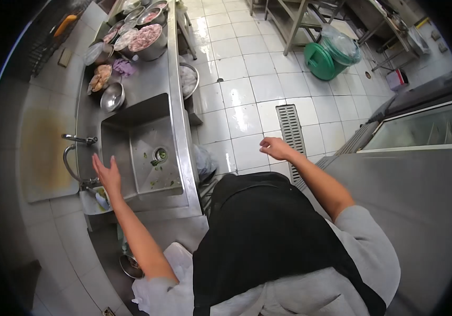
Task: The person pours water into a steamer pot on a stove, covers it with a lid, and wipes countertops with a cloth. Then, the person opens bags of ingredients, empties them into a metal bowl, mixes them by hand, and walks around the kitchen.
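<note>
My left hand (108, 175) is held over the left edge of the steel sink (136, 131), beside the curved faucet (71, 160). Its thumb and fingers are spread, and it holds nothing. Green scraps (157, 157) lie around the drain in the sink. My right hand (275, 148) hangs above the tiled floor, near the floor grate (290, 126). Its fingers are bent loosely, with gaps between them and nothing visible in them. Neither hand touches anything.
Bowls of raw meat (144, 38), an empty metal bowl (112, 97) and a purple cloth (124, 67) stand on the counter beyond the sink. A green bin (325, 60) is on the floor ahead. Right of me is a steel cabinet (394, 195).
</note>
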Demonstrator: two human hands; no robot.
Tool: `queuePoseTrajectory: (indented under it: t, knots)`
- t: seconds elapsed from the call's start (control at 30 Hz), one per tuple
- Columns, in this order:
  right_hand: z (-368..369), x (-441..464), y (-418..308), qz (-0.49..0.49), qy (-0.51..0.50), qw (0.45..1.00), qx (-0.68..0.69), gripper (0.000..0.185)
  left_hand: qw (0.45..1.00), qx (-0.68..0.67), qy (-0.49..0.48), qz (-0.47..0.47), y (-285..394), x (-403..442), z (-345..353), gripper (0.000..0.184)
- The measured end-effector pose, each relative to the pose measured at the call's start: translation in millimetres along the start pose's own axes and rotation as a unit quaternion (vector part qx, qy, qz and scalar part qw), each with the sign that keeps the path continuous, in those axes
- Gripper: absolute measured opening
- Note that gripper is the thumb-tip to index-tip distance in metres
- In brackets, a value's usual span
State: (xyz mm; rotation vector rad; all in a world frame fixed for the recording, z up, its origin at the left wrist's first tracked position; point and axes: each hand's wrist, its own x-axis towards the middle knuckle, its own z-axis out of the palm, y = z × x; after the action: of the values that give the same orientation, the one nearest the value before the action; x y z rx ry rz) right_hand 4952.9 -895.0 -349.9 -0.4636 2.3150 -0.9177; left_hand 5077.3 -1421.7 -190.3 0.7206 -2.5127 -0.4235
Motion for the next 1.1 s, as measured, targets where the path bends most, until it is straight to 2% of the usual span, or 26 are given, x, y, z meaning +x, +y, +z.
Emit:
queuePoseTrajectory:
  t: [0.07, 0.2, 0.23, 0.27, 0.33, 0.43, 0.53, 0.57, 0.6, 0.63, 0.67, 0.7, 0.73, 0.77, 0.8, 0.83, 0.87, 0.9, 0.93, 1.0, 1.03, 1.1]
  knots:
    - [3, 0, -15, -0.012, -0.041, 0.999, 0.015, 0.039, 0.999, 0.032, 0.009, 0.032, -21, 32, 19, 0.065]
    - [-5, 11, -20, -0.027, -0.084, 0.996, 0.01, 0.04, 0.977, 0.195, -0.022, 0.086, -62, 92, 56, 0.069]
    - [-9, 17, -22, 0.003, -0.089, 0.996, 0.011, 0.039, 0.968, 0.234, -0.037, 0.083, -71, 102, 63, 0.07]
    - [-15, 23, -21, 0.028, -0.096, 0.995, 0.009, 0.039, 0.957, 0.275, -0.05, 0.075, -76, 110, 66, 0.071]
    - [-18, 38, -2, 0.041, -0.065, 0.997, -0.004, 0.036, 0.951, 0.295, -0.088, -0.011, -67, 120, 72, 0.072]
    - [-46, 53, 7, 0.084, -0.085, 0.992, -0.026, 0.037, 0.933, 0.338, -0.116, -0.035, -67, 131, 74, 0.074]
    - [-65, 63, 18, 0.116, -0.086, 0.989, -0.044, 0.037, 0.891, 0.43, -0.141, -0.015, -87, 135, 77, 0.077]
    - [-71, 70, 24, 0.116, -0.095, 0.988, -0.046, 0.038, 0.863, 0.478, -0.156, -0.041, -100, 135, 81, 0.075]
    - [-76, 75, 31, 0.117, -0.103, 0.987, -0.046, 0.038, 0.861, 0.467, -0.187, -0.08, -113, 136, 79, 0.072]
    - [-80, 81, 40, 0.131, -0.095, 0.986, -0.034, 0.038, 0.847, 0.476, -0.216, -0.094, -82, 136, 65, 0.069]
    - [-87, 86, 44, 0.144, -0.085, 0.986, -0.024, 0.038, 0.829, 0.511, -0.215, -0.07, -108, 132, 71, 0.063]
    - [-91, 93, 43, 0.144, -0.066, 0.987, -0.026, 0.038, 0.86, 0.451, -0.222, -0.095, -111, 127, 68, 0.053]
    - [-95, 97, 43, 0.146, -0.047, 0.988, -0.027, 0.037, 0.856, 0.363, -0.29, -0.226, -115, 130, 66, 0.048]
    - [-99, 101, 40, 0.149, -0.025, 0.988, -0.006, 0.036, 0.876, 0.325, -0.289, -0.207, -169, 116, 75, 0.047]
    - [-99, 103, 41, 0.158, -0.01, 0.987, 0.007, 0.036, 0.869, 0.122, -0.275, -0.393, -162, 104, 64, 0.045]
    - [-101, 107, 42, 0.152, 0.005, 0.988, 0.014, 0.036, 0.793, -0.093, -0.247, -0.549, -153, 101, 60, 0.042]
    - [-102, 112, 42, 0.141, 0.017, 0.99, 0.018, 0.036, 0.767, -0.186, -0.132, -0.6, -163, 98, 65, 0.038]
    - [-100, 116, 43, 0.134, 0.026, 0.99, 0.023, 0.037, 0.716, -0.277, 0.0, -0.641, -176, 92, 71, 0.033]
    - [-93, 122, 55, 0.137, 0.018, 0.99, 0.027, 0.038, 0.715, -0.282, 0.02, -0.639, -184, 93, 78, 0.033]
    - [-93, 132, 67, 0.11, -0.023, 0.993, 0.019, 0.038, 0.615, -0.556, 0.105, -0.549, -199, 88, 76, 0.025]
    - [-99, 138, 66, 0.126, -0.057, 0.99, 0.012, 0.038, 0.645, -0.57, 0.076, -0.503, -180, 88, 77, 0.019]
    - [-114, 151, 73, 0.124, -0.079, 0.989, -0.011, 0.041, 0.669, -0.591, 0.079, -0.444, -156, 81, 85, 0.017]
